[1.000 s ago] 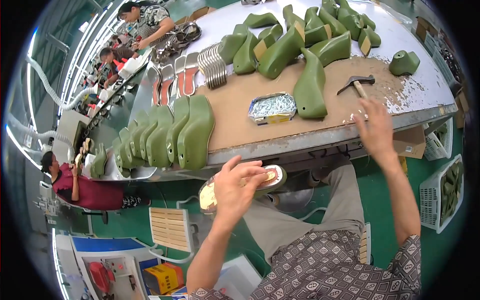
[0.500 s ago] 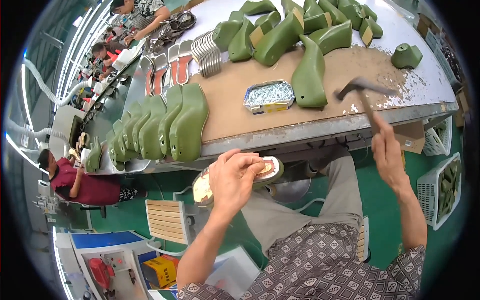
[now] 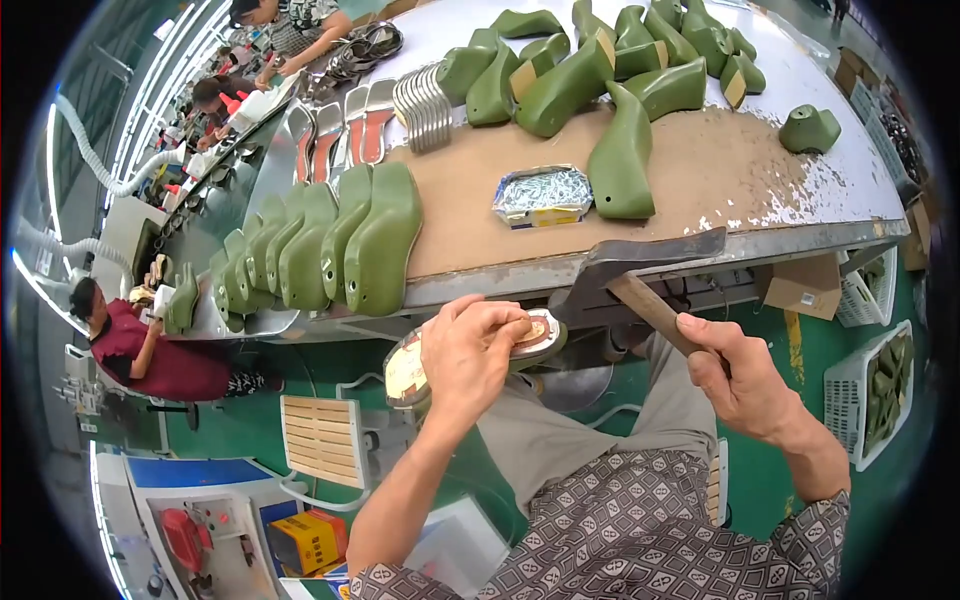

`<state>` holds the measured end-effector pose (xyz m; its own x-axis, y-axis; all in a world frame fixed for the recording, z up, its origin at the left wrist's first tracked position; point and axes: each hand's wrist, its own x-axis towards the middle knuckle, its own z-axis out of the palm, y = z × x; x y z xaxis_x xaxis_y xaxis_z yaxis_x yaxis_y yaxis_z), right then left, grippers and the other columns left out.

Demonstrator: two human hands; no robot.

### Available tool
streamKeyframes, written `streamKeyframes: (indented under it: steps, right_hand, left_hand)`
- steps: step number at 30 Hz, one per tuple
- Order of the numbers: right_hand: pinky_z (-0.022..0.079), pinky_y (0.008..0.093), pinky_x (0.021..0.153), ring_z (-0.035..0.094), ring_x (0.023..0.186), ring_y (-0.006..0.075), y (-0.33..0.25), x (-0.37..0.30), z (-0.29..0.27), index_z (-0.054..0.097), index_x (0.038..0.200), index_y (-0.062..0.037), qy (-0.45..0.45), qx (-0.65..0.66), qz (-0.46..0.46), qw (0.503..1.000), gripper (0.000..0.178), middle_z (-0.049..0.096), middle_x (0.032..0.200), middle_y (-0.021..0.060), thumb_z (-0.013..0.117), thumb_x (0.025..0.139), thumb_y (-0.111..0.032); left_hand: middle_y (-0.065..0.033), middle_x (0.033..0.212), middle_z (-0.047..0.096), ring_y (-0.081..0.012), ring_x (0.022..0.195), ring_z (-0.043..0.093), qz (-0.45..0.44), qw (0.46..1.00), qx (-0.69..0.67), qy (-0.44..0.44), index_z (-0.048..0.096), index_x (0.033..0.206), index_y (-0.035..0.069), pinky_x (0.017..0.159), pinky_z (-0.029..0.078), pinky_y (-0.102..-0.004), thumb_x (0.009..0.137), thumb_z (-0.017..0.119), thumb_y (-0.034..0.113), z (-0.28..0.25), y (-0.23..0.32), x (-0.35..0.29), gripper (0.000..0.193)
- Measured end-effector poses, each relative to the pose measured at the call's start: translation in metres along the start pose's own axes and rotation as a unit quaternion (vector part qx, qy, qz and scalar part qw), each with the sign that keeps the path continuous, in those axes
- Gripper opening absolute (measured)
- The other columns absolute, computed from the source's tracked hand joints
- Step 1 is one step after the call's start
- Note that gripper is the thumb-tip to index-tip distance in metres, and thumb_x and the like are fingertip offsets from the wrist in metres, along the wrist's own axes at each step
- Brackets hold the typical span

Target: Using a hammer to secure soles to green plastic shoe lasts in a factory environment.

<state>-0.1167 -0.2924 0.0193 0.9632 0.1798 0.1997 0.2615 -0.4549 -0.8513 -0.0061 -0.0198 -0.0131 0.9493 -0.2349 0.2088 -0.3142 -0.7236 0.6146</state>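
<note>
Hammer swung leftward, now near shoe last

Right hand: closed round handle. Left hand: fingertips pinched over last, contents hidden. Last: sole-up before bench; insole seemingly laid, fixing apparently unfinished.

A shoe workshop. Green foot-shaped lasts crowd the workbench beyond the left hand; co-workers appear farther left.

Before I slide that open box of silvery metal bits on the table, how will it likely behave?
The open box is probably heavy for its size, being filled with silvery metal bits. With no lid, it could spill if tilted. Its low, wide shape makes rolling unlikely.
</note>
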Motion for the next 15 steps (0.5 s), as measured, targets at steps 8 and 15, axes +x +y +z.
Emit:
streamKeyframes:
  steps: [8, 15]
  right_hand:
    - [0.048, 0.0263, 0.064, 0.059, 0.071, 0.0168, -0.005, 0.007, 0.003, 0.049, 0.133, -0.0068, 0.001, -0.016, -0.039, 0.999, 0.043, 0.066, 0.099, 0.0134, 0.057, 0.091, 0.003]
    - [0.047, 0.0267, 0.058, 0.055, 0.064, 0.0138, -0.033, 0.025, -0.008, 0.049, 0.132, -0.0015, 0.038, 0.019, -0.159, 0.986, 0.041, 0.065, 0.089, 0.0123, 0.054, 0.092, 0.005]
  left_hand:
    - [0.0014, 0.095, 0.072, -0.0207, 0.101, 0.060, 0.084, 0.996, 0.037, 0.007, 0.075, 0.082, 0.015, 0.088, 0.040, -0.0357, 0.075, 0.077, 0.021, 0.003, -0.002, -0.001, 0.009]
    - [0.0048, 0.092, 0.071, -0.0175, 0.093, 0.062, 0.108, 0.992, 0.051, 0.038, 0.075, 0.081, 0.017, 0.084, 0.039, -0.0339, 0.074, 0.076, 0.024, 0.006, -0.008, -0.003, 0.010]
